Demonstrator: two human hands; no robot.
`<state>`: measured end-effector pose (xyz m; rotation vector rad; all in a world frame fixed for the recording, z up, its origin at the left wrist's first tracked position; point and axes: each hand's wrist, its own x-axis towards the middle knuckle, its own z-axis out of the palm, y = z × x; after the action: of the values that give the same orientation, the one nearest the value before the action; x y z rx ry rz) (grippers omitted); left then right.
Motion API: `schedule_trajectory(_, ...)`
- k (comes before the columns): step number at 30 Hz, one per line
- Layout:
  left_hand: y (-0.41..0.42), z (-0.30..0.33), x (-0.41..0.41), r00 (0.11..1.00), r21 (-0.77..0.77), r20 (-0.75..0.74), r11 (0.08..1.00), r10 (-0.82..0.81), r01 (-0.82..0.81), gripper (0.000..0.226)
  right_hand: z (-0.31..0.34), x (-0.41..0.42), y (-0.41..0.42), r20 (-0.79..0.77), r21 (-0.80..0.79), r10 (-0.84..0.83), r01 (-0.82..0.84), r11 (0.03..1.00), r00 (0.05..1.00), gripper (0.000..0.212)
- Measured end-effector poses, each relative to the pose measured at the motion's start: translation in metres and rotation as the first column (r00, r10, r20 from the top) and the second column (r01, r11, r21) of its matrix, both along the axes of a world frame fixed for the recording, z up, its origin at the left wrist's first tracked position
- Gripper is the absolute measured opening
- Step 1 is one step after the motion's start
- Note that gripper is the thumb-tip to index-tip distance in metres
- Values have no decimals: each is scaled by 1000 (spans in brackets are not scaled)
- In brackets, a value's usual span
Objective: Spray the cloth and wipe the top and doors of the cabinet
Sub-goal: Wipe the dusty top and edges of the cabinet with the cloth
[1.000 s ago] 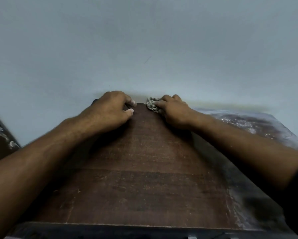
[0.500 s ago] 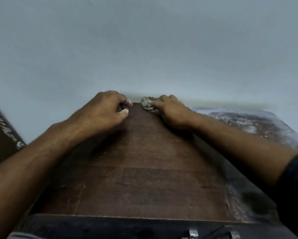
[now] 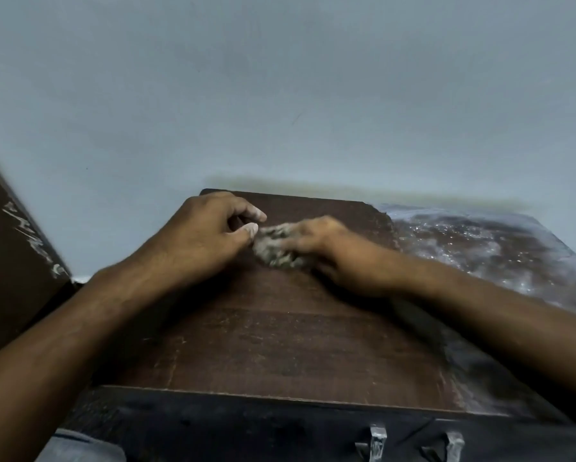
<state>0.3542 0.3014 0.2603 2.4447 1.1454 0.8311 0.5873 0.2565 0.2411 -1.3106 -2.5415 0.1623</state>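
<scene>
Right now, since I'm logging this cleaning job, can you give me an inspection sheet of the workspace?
Surface: brown wooden cabinet top, scuffed; pale dusty film along its right side.
Job's things: crumpled grey cloth on the top, near the back; spray bottle not seen.
Clutter: nothing seen.
Grips: right hand on the cloth, blurred; left hand rests on the top beside it, fingers curled, holding nothing.
Cables: nothing seen.
Surroundings: plain pale wall behind; dark board at left; speckled surface at right; metal handles on the front.
</scene>
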Motion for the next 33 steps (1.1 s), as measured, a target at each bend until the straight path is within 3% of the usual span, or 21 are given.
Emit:
schedule_trajectory(2,-3,1,7,1000,-13,-23,1000,-11,11,18,0,36,32,30,-5,-263,263,965,964,41)
schedule_trajectory(4,-4,1,14,999,-27,-50,1000,-14,13,20,-3,56,52,111,-13,-481,486,874,870,42)
schedule_trajectory(6,-3,3,19,999,-28,-42,1000,2,-4,22,-3,47,56,152,9,-542,548,837,826,41)
schedule_trajectory(11,0,7,22,1000,5,-1,1000,24,-24,22,-3,-29,-13,102,-39,-176,180,983,979,43)
schedule_trajectory(16,-2,4,27,998,-12,-17,998,-55,55,18,-9,-52,-110,9,-33,241,-240,970,971,45)
schedule_trajectory(18,-2,4,30,996,-9,-29,997,-82,81,19,-18,-53,-96,-12,-111,170,-171,979,985,32)
schedule_trajectory(21,-1,5,36,996,-16,-38,997,-82,81,20,-21,-28,-40,74,-164,-140,151,975,987,25)
schedule_trajectory(24,-2,6,42,996,-19,-68,998,-58,57,20,-5,27,-1,39,7,-254,254,967,966,41)
schedule_trajectory(28,-3,8,41,998,-34,-48,998,-45,43,22,-5,51,46,128,30,-563,565,825,816,43)
schedule_trajectory(30,-2,9,40,999,-36,-23,999,-32,31,23,-5,32,42,121,0,-514,517,856,849,43)
schedule_trajectory(33,1,8,38,999,-35,-7,999,-31,31,23,-5,5,-8,45,-20,-246,247,969,968,41)
